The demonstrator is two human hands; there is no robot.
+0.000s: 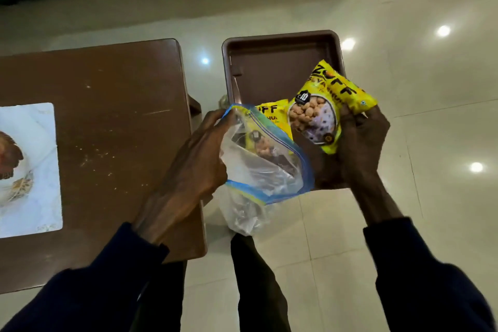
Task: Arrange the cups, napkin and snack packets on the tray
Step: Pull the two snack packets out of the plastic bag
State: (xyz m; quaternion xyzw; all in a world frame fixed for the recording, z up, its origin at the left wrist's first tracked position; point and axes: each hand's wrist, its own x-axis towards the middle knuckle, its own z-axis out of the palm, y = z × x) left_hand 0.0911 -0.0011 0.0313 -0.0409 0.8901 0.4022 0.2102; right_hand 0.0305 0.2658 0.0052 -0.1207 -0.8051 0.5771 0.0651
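head view, looking down: left hand (199,159) pinching the open blue-edged mouth of a clear zip bag (265,167), fingers closed on its rim, with another yellow packet (272,116) half inside. right hand (361,140) gripping a yellow snack packet (327,113) from beneath (tilted, held above the brown tray (280,43)). tray bare at its far end, beside a brown surface (116,116) carrying a white mat (35,170).
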